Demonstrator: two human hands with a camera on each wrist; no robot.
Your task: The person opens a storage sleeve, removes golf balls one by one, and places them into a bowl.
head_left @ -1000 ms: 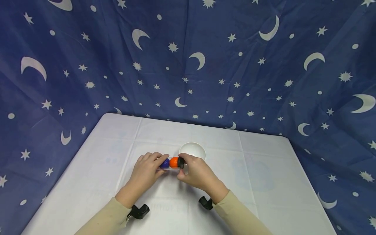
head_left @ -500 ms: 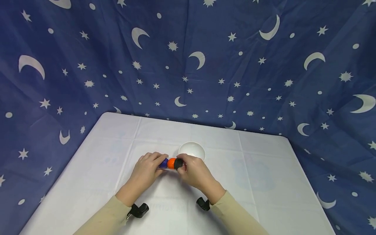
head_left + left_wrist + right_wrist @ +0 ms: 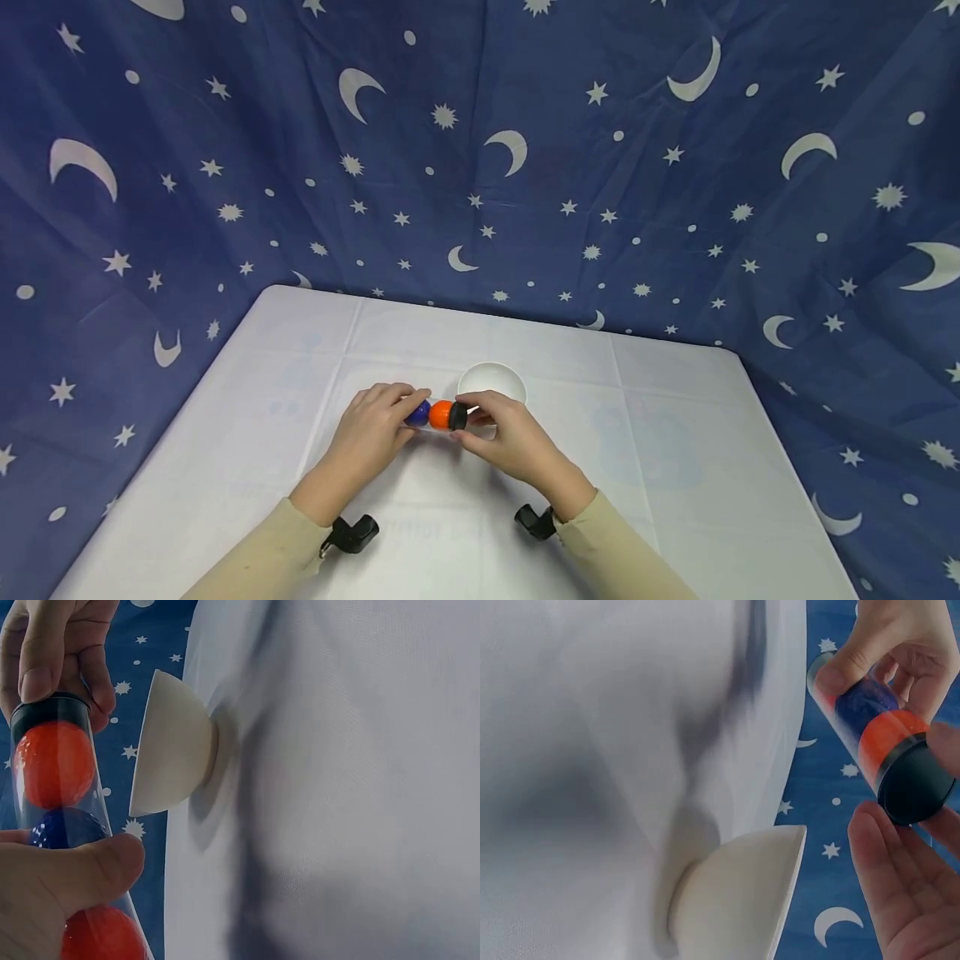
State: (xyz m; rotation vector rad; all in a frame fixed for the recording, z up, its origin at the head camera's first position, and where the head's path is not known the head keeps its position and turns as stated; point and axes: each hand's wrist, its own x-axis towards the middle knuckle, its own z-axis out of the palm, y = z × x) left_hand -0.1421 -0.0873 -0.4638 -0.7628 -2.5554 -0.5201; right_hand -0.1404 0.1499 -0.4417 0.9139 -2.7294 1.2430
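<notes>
Left hand [image 3: 378, 429] wrapped around one end of clear tube [image 3: 64, 817], thumb pressed across its side; right hand [image 3: 504, 435] pinching black cap [image 3: 458, 415] at the opposite end with fingertips [image 3: 45, 656], palm loosely open below. Tube held level between both hands, just above white tablecloth [image 3: 675, 467], cap end toward right hand. Inside tube, in a row: orange ball [image 3: 441, 414] next to cap, then blue ball [image 3: 419, 412], then second orange ball [image 3: 101, 937] partly hidden under left thumb. White bowl [image 3: 492, 384] standing on cloth just beyond right hand's fingers, apart from tube. Blue star-and-moon cloth [image 3: 480, 150] hung behind table, well past both hands. Black wrist mounts [image 3: 352, 533] strapped below each sleeve cuff
</notes>
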